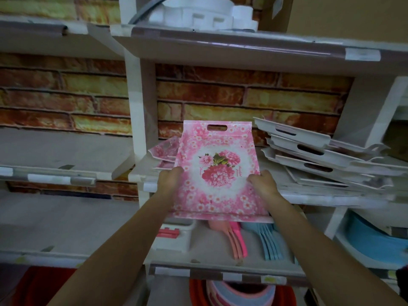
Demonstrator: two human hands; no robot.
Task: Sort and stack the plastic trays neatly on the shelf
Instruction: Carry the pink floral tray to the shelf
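A pink plastic tray [217, 149] with a printed flower bouquet and a handle slot at its far end is held tilted over the middle shelf [331, 198]. My left hand [169, 180] grips its left edge and my right hand [261, 184] grips its right edge. Under it on the left lie two more pink floral trays [164, 150], partly hidden. To the right sits an untidy pile of several trays [320, 155] lying face down, showing pale undersides and handle slots, fanned out at angles.
A white upright post [141, 129] borders the bay on the left. The shelf below holds pink scoops [236, 239], blue forks [268, 241] and a white box [174, 235]. Blue basins [373, 241] sit lower right. White foam packing [198, 14] rests on the top shelf. A brick-pattern wall is behind.
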